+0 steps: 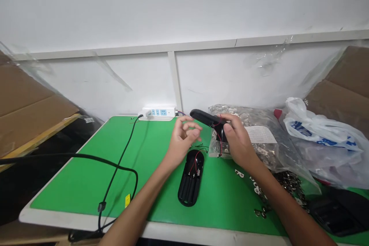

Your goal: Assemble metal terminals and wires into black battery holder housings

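My right hand [238, 138] grips a black plastic battery housing [203, 117] with red wires, raised and tilted above the green mat. To its left is my left hand [186, 136], its fingers loosely curled and apart, with no object visible in them. It is close to the housing's end but not visibly touching it. Below the hands, a second black battery housing [188, 180] lies on the mat with its slots facing up and a red wire looped across it. Thin dark wires [201, 148] lie just beyond its top end.
A clear bag of metal parts [268, 153] stands behind my right arm, with loose metal contacts [256, 190] before it. Further right are a white plastic bag [317, 127] and black housings [340, 211]. A power strip [161, 112] and black cable [127, 142] occupy the left side.
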Demonstrator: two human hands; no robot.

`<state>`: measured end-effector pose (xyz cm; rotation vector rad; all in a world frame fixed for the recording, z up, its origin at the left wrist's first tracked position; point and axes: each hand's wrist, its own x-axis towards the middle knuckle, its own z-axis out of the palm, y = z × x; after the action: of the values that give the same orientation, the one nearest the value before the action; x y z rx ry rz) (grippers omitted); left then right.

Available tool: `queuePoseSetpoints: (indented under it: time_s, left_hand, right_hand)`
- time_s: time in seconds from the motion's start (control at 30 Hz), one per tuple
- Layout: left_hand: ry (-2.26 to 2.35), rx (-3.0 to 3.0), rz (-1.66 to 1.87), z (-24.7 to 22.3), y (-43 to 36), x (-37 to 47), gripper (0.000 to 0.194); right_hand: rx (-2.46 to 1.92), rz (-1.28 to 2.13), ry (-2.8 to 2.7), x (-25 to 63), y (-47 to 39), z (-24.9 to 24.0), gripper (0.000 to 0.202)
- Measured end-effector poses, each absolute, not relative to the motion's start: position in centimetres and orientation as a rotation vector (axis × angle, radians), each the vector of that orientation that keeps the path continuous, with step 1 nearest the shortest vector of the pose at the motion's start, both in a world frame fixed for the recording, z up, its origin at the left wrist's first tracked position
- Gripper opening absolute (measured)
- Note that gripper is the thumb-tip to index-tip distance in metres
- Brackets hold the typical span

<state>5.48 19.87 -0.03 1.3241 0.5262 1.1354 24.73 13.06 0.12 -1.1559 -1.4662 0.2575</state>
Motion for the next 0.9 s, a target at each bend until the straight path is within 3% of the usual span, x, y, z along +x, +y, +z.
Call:
queuePoseSetpoints:
  time_s: [0.17, 0.5, 0.63, 0.77, 0.9]
  left_hand:
    - [0.491, 1.482, 1.203, -0.4, 19.2, 5.9, 0.068]
    - [0.463, 1.686, 1.316, 0.1, 18.5, 5.4, 0.039]
    - [0.669, 1.485, 1.238, 0.0, 18.6, 5.6, 0.043]
    - [0.752, 1.203, 1.102, -0.1, 19.0, 6.0, 0.058]
    - [0.714, 0.968, 0.922, 0.7, 19.0, 6.0, 0.064]
  right_hand:
    - [-1.085, 0.427, -1.463, 23.9, 12.4, 1.0, 0.035]
    - [-0.948, 0.069, -1.509, 24.0, 11.6, 0.8, 0.031]
    - [-0.948, 0.471, -1.428, 23.9, 11.7, 0.7, 0.048]
    - [-0.992, 0.922, -1.166, 23.1, 12.6, 0.3, 0.050]
    - [-0.971, 1.159, -0.898, 22.6, 13.5, -0.2, 0.054]
